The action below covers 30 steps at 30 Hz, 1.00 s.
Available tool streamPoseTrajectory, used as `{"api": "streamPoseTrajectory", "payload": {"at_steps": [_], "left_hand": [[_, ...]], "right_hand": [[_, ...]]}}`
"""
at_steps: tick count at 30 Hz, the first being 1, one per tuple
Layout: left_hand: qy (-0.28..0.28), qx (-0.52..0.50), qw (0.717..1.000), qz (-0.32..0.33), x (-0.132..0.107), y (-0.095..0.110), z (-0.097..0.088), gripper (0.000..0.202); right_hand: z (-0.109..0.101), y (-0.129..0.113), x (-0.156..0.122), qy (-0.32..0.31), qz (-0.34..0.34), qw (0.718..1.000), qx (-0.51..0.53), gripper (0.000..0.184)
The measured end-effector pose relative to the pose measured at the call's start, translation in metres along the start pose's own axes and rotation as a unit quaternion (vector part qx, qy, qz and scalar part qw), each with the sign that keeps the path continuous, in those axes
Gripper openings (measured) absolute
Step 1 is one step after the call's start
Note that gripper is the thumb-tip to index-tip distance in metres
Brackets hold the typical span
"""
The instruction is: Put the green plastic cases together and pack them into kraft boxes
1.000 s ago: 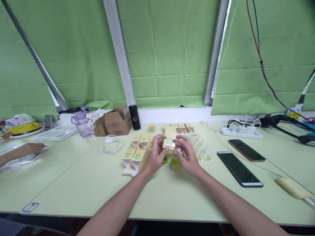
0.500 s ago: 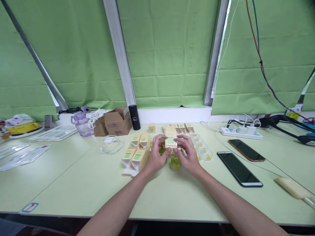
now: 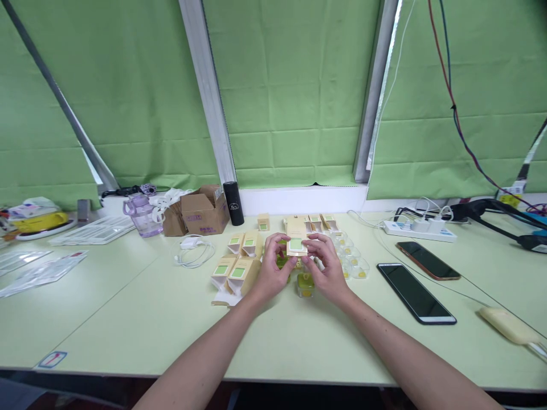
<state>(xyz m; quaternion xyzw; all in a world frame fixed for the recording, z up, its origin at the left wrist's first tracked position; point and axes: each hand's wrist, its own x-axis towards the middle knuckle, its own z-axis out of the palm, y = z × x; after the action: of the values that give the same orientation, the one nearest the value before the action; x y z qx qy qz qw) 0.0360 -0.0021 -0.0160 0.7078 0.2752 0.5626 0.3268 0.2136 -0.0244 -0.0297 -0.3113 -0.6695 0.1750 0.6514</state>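
Between my two hands is a small cream carton [image 3: 296, 233] with a green square on it. My left hand [image 3: 276, 265] grips its left edge, and my right hand [image 3: 327, 265] grips the right edge, fingertips and thumbs closed on it. Just below, a small clear tub with a green lid [image 3: 305, 285] sits on the table, with more green partly hidden behind my left fingers. Left of my hands stand several cream cartons [image 3: 235, 273] with open ends. Clear tubs with yellow spots [image 3: 352, 262] stand in rows beyond my right hand.
Further cream cartons [image 3: 322, 222] stand behind my hands. On the right lie two phones [image 3: 416, 293], a power strip [image 3: 421, 230] and a cream power bank [image 3: 510, 326]. A cardboard box [image 3: 205, 213], a black bottle [image 3: 233, 204], a purple jug [image 3: 143, 216] and a white cable [image 3: 194, 250] occupy the left.
The carton in my hands has tipped slightly, so its green square looks a little different. My hands have hardly moved.
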Motion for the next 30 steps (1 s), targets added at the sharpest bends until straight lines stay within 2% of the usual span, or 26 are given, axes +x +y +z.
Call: {"api": "streamPoseTrajectory", "payload": {"at_steps": [24, 30], "left_hand": [[0.019, 0.033, 0.999, 0.025, -0.0004, -0.0012, 0.0023, 0.031], [0.029, 0.067, 0.996, 0.047, -0.0001, -0.0024, 0.0021, 0.03]], "right_hand": [[0.002, 0.0042, 0.0007, 0.011, -0.008, 1.0, -0.011, 0.016], [0.0011, 0.0026, 0.0015, 0.001, 0.008, 1.0, -0.008, 0.022]]}}
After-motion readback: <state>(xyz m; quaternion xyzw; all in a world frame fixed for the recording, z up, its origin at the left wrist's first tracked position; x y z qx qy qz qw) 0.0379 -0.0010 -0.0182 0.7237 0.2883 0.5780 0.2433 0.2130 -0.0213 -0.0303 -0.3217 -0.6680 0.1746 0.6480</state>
